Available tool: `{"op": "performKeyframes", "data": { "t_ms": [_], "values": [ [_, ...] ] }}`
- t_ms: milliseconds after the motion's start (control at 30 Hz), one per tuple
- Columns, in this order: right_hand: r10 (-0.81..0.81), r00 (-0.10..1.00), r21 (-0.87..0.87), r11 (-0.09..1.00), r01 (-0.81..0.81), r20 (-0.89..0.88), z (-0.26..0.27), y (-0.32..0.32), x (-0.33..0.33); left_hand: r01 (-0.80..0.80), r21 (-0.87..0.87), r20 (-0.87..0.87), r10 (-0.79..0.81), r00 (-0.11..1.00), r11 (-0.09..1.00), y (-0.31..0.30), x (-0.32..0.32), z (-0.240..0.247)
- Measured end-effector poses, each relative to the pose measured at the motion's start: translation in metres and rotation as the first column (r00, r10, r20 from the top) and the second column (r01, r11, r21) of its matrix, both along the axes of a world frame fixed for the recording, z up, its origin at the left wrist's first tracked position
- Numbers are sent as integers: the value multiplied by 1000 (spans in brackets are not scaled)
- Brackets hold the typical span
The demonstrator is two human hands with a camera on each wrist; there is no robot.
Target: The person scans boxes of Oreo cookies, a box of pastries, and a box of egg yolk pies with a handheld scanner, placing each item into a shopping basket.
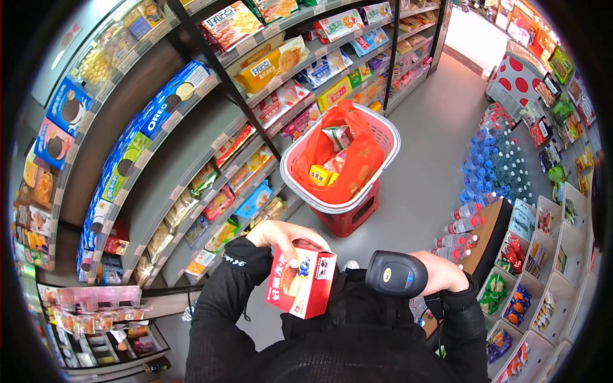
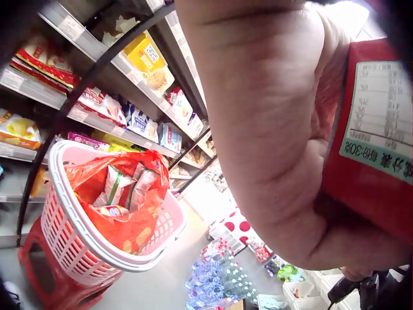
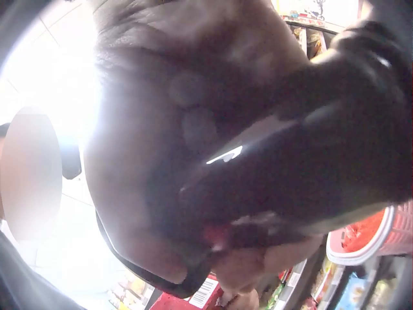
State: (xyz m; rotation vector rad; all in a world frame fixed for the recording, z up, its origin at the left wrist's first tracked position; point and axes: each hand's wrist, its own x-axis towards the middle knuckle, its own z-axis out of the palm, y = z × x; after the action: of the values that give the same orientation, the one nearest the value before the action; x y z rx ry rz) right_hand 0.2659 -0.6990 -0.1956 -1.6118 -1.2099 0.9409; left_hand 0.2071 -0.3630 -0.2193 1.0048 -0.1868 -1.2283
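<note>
In the head view my left hand (image 1: 290, 239) grips a red cookie box (image 1: 300, 287) from above, with the thumb on its printed front. The box's side panel with a green-edged table shows close up in the left wrist view. My right hand (image 1: 442, 271) holds a black handheld barcode scanner (image 1: 393, 274) to the right of the box, its head turned toward my left side. A gap separates scanner and box in the head view. In the right wrist view the scanner's glossy dark handle (image 3: 290, 155) lies in the palm, and the box's barcode label (image 3: 205, 292) shows beyond the fingers.
Ahead stands a pink shopping basket (image 1: 393, 143) on a red base (image 1: 357, 219), holding an open red bag (image 1: 364, 163) with snack packs. Shelves with Oreo boxes (image 1: 169, 105) line the left. Bottled drinks (image 1: 488, 159) and snack bins (image 1: 559, 281) stand to the right.
</note>
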Motion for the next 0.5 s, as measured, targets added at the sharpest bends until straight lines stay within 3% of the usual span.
{"op": "performKeyframes", "data": {
  "t_ms": [500],
  "values": [
    [-27,999,-2,1000,27,-31,14,-3,-4,-48,17,-37,49,998,999,0,-4,5]
  ]
}}
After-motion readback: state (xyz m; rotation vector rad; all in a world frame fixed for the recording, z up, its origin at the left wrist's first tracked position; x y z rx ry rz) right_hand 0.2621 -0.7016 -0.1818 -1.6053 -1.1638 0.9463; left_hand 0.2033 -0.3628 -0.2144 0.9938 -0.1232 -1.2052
